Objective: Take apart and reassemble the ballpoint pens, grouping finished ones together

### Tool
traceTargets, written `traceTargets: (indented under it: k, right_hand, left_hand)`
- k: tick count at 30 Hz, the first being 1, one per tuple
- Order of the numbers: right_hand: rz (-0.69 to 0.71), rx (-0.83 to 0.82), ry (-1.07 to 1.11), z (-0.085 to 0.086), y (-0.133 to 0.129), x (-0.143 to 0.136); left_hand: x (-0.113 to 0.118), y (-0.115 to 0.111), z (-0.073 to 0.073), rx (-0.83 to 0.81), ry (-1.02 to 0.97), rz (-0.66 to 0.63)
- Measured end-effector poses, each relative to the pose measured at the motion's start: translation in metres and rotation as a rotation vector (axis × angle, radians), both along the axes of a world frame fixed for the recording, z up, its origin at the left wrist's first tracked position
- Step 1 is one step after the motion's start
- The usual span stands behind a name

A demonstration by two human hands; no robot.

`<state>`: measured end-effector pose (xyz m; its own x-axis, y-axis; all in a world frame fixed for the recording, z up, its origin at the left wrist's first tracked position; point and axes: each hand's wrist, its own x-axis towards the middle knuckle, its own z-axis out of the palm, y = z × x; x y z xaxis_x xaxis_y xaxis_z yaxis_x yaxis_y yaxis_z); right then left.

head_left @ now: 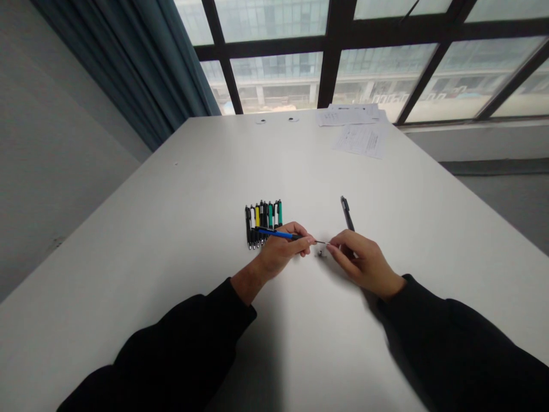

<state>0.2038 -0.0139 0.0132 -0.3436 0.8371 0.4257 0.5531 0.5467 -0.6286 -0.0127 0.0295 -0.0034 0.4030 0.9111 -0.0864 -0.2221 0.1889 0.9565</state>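
Note:
My left hand [286,246] is closed round a blue pen [279,233] with a black clip and dark grip. From the pen's front end a thin refill [321,242] sticks out towards the right. My right hand [357,256] pinches the far end of that refill between thumb and fingertips; whether a small part sits there too, I cannot tell. Just below the refill, a small dark and silvery piece [320,253] rests on the table. Behind my left hand lies a row of several pens [257,220] in black, white, yellow and green, partly covered by the hand and the blue pen.
A black pen [347,213] lies beyond my right hand, its lower end hidden. Printed papers [360,137] are at the far right of the white table [206,189], by the window. Two cable-hole covers [292,119] sit near the far edge. A blue curtain [141,63] hangs left.

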Motion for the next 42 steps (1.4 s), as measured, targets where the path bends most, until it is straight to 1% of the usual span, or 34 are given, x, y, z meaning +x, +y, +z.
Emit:
traceTargets:
  k: [4, 9, 12, 14, 16, 20, 22, 24, 26, 28, 31, 35, 38, 42]
  right_hand:
    - [-0.012, -0.054, 0.053, -0.001, 0.0, -0.001]
    - [0.003, -0.045, 0.069, 0.001, -0.001, -0.003]
    - [-0.044, -0.096, 0.181, 0.004, 0.002, 0.002]
    - [-0.072, -0.165, 0.295, 0.004, 0.005, 0.009]
    - [-0.064, -0.24, 0.374, 0.003, 0.008, 0.016]
    - [0.0, -0.34, 0.416, -0.002, 0.01, 0.025]
    - [0.042, -0.381, 0.376, -0.002, 0.009, 0.025]
    - [0.113, -0.396, 0.257, 0.002, 0.007, 0.024]
    - [0.2, -0.355, 0.085, 0.006, 0.007, 0.022]
    - [0.259, -0.288, -0.071, 0.01, 0.007, 0.022]
    - [0.252, -0.205, -0.227, 0.011, 0.008, 0.024]
    - [0.223, -0.14, -0.357, 0.01, 0.01, 0.028]
    - [0.206, -0.127, -0.402, 0.009, 0.01, 0.028]
    - [0.199, -0.117, -0.403, 0.008, 0.009, 0.026]
  left_hand:
    - [0.0, 0.0, 0.0, 0.01, 0.011, -0.004]
    - [-0.001, 0.0, 0.0, 0.027, 0.013, -0.014]
    - [0.0, 0.0, 0.001, 0.03, -0.012, 0.0]
    - [0.0, 0.0, 0.003, 0.012, -0.057, 0.039]
    - [0.001, 0.0, 0.006, -0.022, -0.131, 0.088]
    - [-0.001, 0.002, 0.01, -0.089, -0.314, 0.159]
    - [-0.002, 0.003, 0.011, -0.11, -0.392, 0.169]
    - [-0.003, 0.003, 0.012, -0.125, -0.439, 0.164]
    - [-0.003, 0.003, 0.013, -0.128, -0.451, 0.151]
    - [-0.003, 0.003, 0.014, -0.121, -0.442, 0.139]
    - [-0.002, 0.002, 0.014, -0.111, -0.419, 0.135]
    - [-0.002, 0.001, 0.013, -0.118, -0.409, 0.136]
    - [-0.003, 0.001, 0.012, -0.119, -0.41, 0.131]
    - [-0.002, 0.001, 0.011, -0.117, -0.407, 0.132]
